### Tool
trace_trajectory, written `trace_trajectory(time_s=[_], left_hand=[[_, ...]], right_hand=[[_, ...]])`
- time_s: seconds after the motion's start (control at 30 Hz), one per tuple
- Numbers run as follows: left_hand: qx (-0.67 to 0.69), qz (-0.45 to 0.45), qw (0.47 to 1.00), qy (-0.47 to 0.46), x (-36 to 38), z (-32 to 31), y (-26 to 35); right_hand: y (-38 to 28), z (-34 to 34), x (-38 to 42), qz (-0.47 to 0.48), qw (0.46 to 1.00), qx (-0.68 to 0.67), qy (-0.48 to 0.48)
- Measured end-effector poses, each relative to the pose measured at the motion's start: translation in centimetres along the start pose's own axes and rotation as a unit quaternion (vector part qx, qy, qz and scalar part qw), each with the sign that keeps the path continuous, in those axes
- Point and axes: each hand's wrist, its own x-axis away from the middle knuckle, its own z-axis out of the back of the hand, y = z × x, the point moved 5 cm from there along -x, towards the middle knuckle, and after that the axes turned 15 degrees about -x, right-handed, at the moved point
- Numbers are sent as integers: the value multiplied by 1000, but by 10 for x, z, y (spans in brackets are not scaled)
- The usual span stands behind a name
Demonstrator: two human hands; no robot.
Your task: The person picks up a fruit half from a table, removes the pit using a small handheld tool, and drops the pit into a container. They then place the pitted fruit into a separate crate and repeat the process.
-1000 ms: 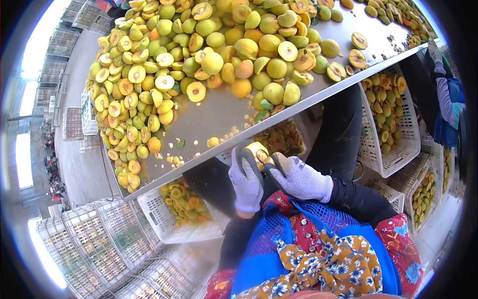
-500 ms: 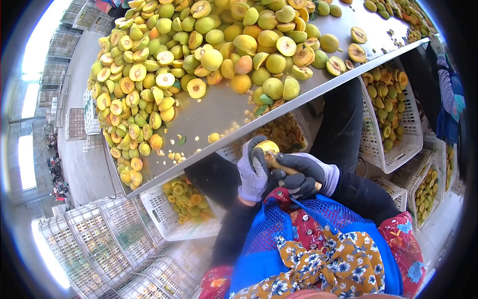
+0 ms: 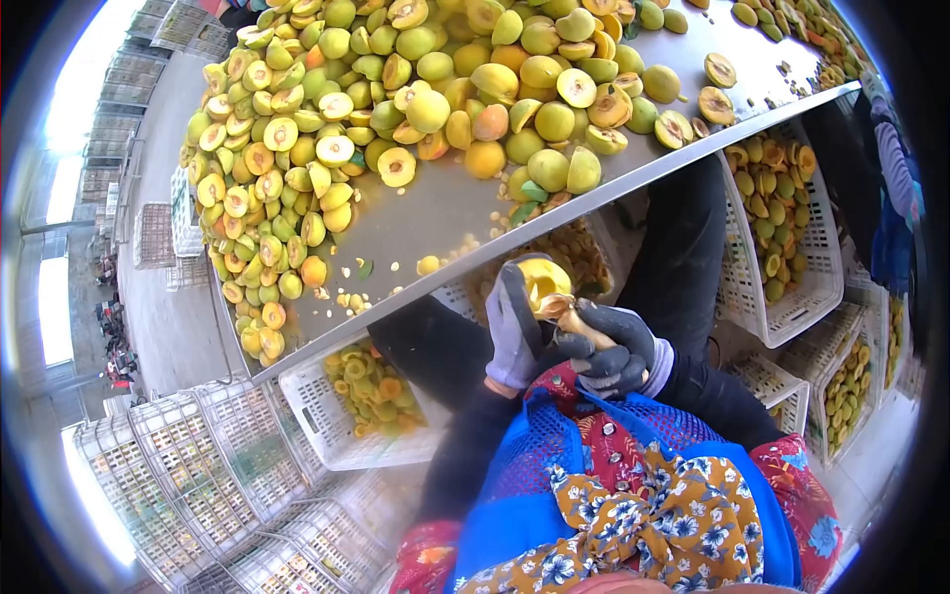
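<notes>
In the head view, the gloved left hand [image 3: 513, 332] grips a cut fruit [image 3: 543, 279] near the edge of the metal worktop [image 3: 421, 213], while the gloved right hand [image 3: 625, 354] closes around a tool [image 3: 586, 329] held against that fruit.

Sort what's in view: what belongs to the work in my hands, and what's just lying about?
In the work: left hand, holding cut stone fruit; right hand, gripping brown-handled tool; probably the halved fruit pile.

Just lying about, seemingly: green leaf, pale bits, stacked crates.
</notes>
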Motion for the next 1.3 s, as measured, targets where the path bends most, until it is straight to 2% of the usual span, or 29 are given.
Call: trace_trajectory(time_s=[0.03, 0.07, 0.1, 0.13, 0.17, 0.2, 0.23, 0.27, 0.3, 0.37, 0.4, 0.43, 0.47, 0.5, 0.57, 0.6, 0.7, 0.77, 0.83, 0.87, 0.9, 0.97, 1.0, 1.03, 1.1, 1.17, 1.23, 1.27, 1.3], left_hand=[[-31, -10, 997, 75, -1, 3, -13], [-71, -13, 986, 153, 1, 9, -25], [-55, 28, 979, 193, 4, 22, -43], [25, 128, 975, 178, 11, 46, -53], [106, 227, 952, 175, 20, 70, -62], [-45, 207, 957, 196, 26, 105, -58], [-199, 197, 933, 224, 32, 141, -54], [-418, 152, 870, 212, 33, 167, -46], [-528, 150, 809, 211, 27, 184, -42], [-719, 143, 651, 196, 11, 200, -24], [-632, 144, 738, 188, -11, 201, -16], [-534, 142, 815, 176, -48, 196, -5], [-517, 69, 837, 165, -84, 185, -2], [-544, 46, 823, 154, -121, 170, -8], [-527, 57, 844, 88, -190, 142, -40], [-524, 43, 849, 50, -214, 130, -66], [-389, 32, 919, 57, -223, 115, -77], [-260, 76, 962, 20, -206, 114, -73], [-67, 129, 989, -13, -168, 107, -55], [60, 157, 985, -28, -140, 98, -29], [125, 179, 973, -78, -115, 91, -4], [207, 247, 943, -84, -81, 77, 3], [200, 255, 939, -112, -67, 70, -6], [243, 265, 927, -110, -54, 64, -12], [298, 257, 913, -106, -34, 50, -9], [324, 221, 915, -97, -21, 38, 5], [125, 63, 987, -81, -20, 40, 11], [-48, -82, 993, -65, -18, 43, 27], [-216, -213, 953, 2, -14, 47, 45]], right_hand=[[0, -10, 0, 23, 997, 70, -9], [-3, -15, 1, 56, 992, 108, 34], [-7, -19, 3, 92, 982, 145, 74], [-13, -21, 5, 129, 969, 181, 113], [-20, -17, 10, 114, 969, 172, 134], [-27, -17, 13, 135, 947, 228, 182], [-31, -15, 15, 154, 920, 280, 229], [-35, -13, 18, 171, 887, 330, 273], [-39, -9, 18, 169, 887, 331, 275], [-40, -8, 10, 165, 865, 369, 297], [-41, -8, 7, 165, 853, 389, 308], [-41, 1, 7, 140, 881, 342, 295], [-42, -8, 4, 142, 852, 411, 291], [-40, -20, 0, 145, 818, 477, 286], [-43, -28, -4, 156, 757, 582, 254], [-44, -29, -2, 155, 748, 587, 266], [-46, -35, 3, 163, 731, 590, 300], [-44, -42, 3, 182, 732, 575, 317], [-49, -47, -4, 222, 626, 694, 278], [-50, -51, -8, 238, 567, 746, 255], [-48, -58, -11, 254, 512, 788, 228], [-41, -65, -19, 264, 389, 855, 218], [-36, -70, -22, 267, 324, 882, 214], [-27, -80, -29, 251, 259, 919, 159], [-29, -73, -30, 245, 266, 906, 219], [-28, -66, -29, 262, 254, 901, 236], [-28, -59, -28, 250, 251, 903, 244], [-27, -56, -27, 244, 250, 904, 248], [-26, -55, -27, 230, 258, 902, 259]])
